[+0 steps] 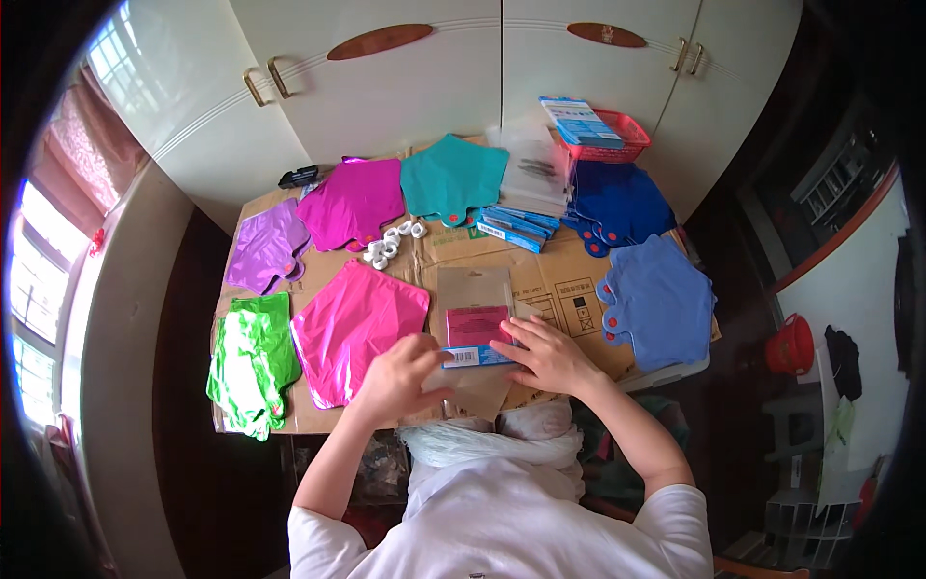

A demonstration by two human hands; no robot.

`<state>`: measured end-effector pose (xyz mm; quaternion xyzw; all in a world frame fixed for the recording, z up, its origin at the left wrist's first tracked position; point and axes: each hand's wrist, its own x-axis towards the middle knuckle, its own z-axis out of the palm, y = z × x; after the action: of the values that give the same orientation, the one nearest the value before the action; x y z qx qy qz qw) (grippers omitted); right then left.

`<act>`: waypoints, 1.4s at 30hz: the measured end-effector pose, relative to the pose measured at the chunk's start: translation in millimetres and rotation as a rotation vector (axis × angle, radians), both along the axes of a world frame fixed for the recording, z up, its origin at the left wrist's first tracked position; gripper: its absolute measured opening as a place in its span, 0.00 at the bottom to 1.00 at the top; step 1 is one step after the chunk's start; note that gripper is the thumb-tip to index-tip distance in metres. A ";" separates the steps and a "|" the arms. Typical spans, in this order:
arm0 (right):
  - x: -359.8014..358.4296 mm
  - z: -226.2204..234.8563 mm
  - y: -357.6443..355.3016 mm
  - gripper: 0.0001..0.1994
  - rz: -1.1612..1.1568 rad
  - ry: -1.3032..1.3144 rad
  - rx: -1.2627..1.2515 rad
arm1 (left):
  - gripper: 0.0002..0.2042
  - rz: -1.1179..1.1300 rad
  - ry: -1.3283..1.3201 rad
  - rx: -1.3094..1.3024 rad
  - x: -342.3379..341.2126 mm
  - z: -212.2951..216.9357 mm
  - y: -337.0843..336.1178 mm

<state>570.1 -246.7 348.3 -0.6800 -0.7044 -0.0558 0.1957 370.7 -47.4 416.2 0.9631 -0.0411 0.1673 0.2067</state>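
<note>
In front of me on the cardboard lies a clear plastic bag (475, 287) with a hang hole at its top. A folded magenta piece (477, 325) and a blue-and-white label card (461, 357) show at its lower part. My right hand (548, 355) rests with spread fingers on the right edge of the bag and card. My left hand (400, 376) is at the card's left end, thumb and fingers apart, gripping nothing I can see. A glossy pink foil piece (355, 328) lies beside my left hand.
More flat foil pieces ring the cardboard: green (249, 362), purple (265, 246), magenta (359, 200), teal (453, 179), navy (622, 203) and light blue (661, 304). White rolls (384, 249), blue cards (516, 230), clear bags (532, 179) and a red basket (627, 140) stand farther back.
</note>
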 end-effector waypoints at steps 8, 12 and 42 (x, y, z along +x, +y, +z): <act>-9.9 21.8 0.4 0.21 0.006 -0.024 0.034 | 0.22 0.002 0.112 0.199 6.2 -31.8 1.0; -10.4 10.4 0.5 0.19 -0.001 0.058 0.001 | 0.21 0.019 0.142 0.163 7.8 -34.2 2.0; -20.1 0.6 20.7 0.19 -0.221 0.419 0.099 | 0.14 0.600 0.263 -0.179 23.9 -42.5 -5.7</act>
<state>550.0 -226.0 348.8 -0.7393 -0.5662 0.0311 0.3633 394.6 -53.1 373.6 0.9235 0.2863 0.0978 0.2357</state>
